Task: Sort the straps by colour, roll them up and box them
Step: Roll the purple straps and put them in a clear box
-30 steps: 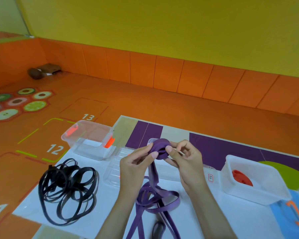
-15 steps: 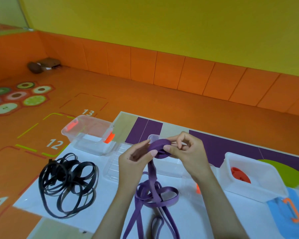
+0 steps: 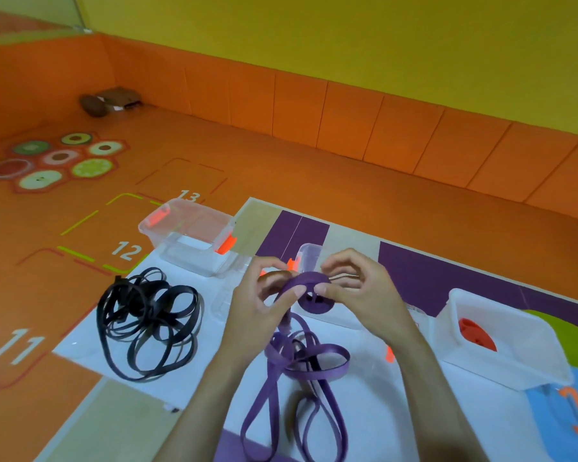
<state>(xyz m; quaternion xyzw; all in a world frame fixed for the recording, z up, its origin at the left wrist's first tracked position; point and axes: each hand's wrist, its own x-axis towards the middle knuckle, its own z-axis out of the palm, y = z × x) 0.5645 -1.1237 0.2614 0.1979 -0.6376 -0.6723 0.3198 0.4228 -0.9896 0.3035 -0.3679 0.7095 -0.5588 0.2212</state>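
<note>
**Purple strap half rolled, pinched between both hands**

The purple strap (image 3: 306, 281) is partly wound into a small coil, held up off the surface a bit in from the middle of its far edge. Both hands are clamped on it. The left hand (image 3: 257, 323) has its thumb on the coil's left side, right where the unrolled length leaves it. The right hand (image 3: 367, 298) pinches the coil's right side with thumb and curled fingers, so the coil sits squarely between the two thumbs.

From the left-hand grip the loose tail (image 3: 314, 371) drops straight down and lies in messy loops on the white surface (image 3: 397, 428), running on toward the near edge.

Off toward the left edge there's a tangled pile of black straps (image 3: 137, 305) – well apart from the purple one. A clear box (image 3: 194, 258) sits at the far left corner. Another clear box (image 3: 514, 365) is over on the right with an orange roll (image 3: 477, 336) inside it. There's one more clear container (image 3: 309, 258) just behind the hands, mostly hidden.
</note>
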